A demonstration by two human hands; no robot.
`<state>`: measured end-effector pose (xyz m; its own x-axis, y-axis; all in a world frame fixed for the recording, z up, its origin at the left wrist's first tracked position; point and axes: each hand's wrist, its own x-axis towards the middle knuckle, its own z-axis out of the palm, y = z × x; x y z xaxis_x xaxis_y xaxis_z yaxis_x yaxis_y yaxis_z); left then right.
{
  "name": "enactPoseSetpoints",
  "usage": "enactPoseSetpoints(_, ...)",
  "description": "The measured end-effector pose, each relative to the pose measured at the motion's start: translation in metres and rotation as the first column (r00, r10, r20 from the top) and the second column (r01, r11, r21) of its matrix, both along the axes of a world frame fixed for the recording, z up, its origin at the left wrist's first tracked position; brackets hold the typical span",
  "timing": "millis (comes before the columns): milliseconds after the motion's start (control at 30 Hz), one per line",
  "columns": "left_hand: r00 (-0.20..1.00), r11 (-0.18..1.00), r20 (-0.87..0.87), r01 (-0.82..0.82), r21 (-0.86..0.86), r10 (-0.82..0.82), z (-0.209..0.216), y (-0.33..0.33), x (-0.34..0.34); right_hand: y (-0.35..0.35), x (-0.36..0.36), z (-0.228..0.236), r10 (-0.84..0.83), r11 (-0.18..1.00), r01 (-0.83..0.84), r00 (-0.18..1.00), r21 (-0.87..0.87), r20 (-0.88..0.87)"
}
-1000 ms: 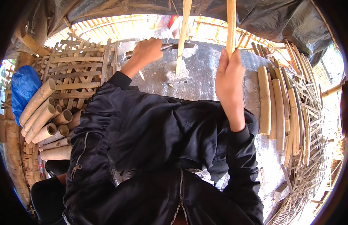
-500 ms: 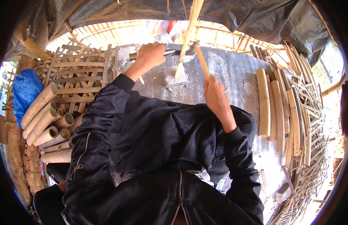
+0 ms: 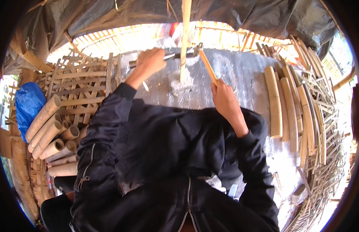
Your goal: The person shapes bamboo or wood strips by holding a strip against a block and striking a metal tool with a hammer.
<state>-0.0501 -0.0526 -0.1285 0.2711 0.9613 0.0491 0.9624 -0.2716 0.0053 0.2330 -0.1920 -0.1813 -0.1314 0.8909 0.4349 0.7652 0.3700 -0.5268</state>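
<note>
My left hand [image 3: 150,62] is closed around a long knife [image 3: 171,57]; a dark end sticks out left of the fist. Its blade runs rightward to an upright bamboo strip [image 3: 185,31] and shows again just past it. The strip's lower end rests on a small grey block [image 3: 180,82]. In my right hand [image 3: 226,98] is a hammer [image 3: 207,65], gripped by its pale wooden handle. The metal head is beside the blade's far end, right of the strip; whether they touch, I cannot tell.
Bamboo tubes [image 3: 46,131] are stacked on the left by a blue plastic bag [image 3: 28,106] and a slatted bamboo lattice [image 3: 81,85]. Split bamboo lengths [image 3: 273,102] lie at right beside a heap of thin strips [image 3: 326,154]. Dark plastic sheeting [image 3: 272,21] hangs overhead.
The hammer head has moved slightly left, closer to the blade's end. The strip now stands more upright, its top shifted left. My left hand still holds the knife.
</note>
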Motion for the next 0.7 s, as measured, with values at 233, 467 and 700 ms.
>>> enactPoseSetpoints(233, 1.000, 0.998, -0.005, 0.000, 0.063, 0.000, -0.006, 0.000, -0.007, 0.008, -0.029, 0.107, -0.250, 0.965, 0.261, 0.919, -0.003, -0.305)
enactPoseSetpoints(467, 0.999, 0.998, -0.015, -0.048, 0.027, 0.049, 0.005, 0.011, 0.003, 0.001, 0.007, 0.058, -0.068, 0.992, 0.072, 0.997, -0.108, 0.034)
enactPoseSetpoints(700, 1.000, 1.000, -0.029, -0.007, 0.031, 0.008, 0.001, 0.001, 0.001, 0.011, -0.024, 0.039, -0.133, 0.990, 0.130, 0.989, -0.058, -0.057)
